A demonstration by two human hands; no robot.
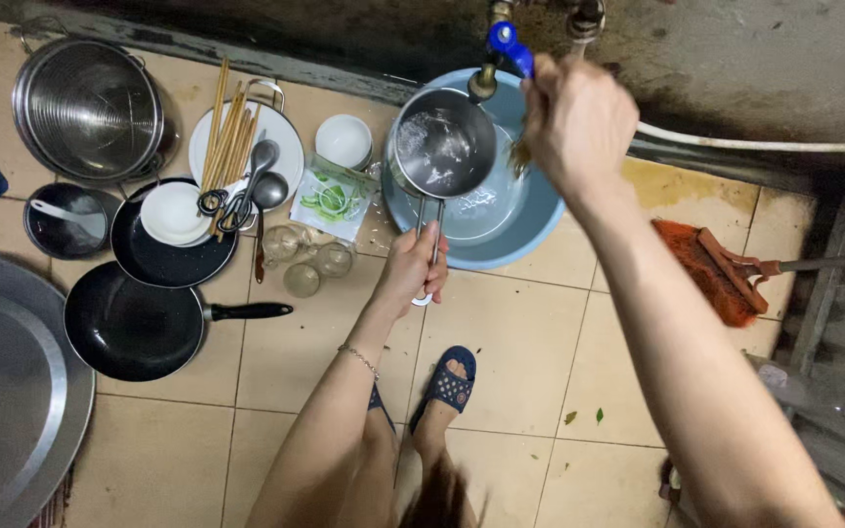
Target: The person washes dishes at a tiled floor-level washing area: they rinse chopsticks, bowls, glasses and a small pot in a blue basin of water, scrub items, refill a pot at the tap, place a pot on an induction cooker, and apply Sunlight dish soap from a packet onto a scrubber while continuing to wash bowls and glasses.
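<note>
My left hand [411,266] grips the thin handle of a small steel saucepan [442,147], held over a blue plastic basin [530,225] on the tiled floor. The pan sits just under a brass tap spout [484,80]. My right hand [577,122] is raised at the tap, fingers closed on its blue lever [509,46]. Something brownish, perhaps a scrubber, shows below that hand; I cannot tell what it is. My foot in a dark blue sandal [447,383] stands below the basin.
Left of the basin lie a black frying pan [129,323], a dark pan with a white bowl [173,235], a plate with chopsticks and spoons [242,147], a white bowl [344,140], clear glasses [303,259], a steel colander pot [88,108] and a large metal tray [12,381]. An orange brush [711,269] lies right.
</note>
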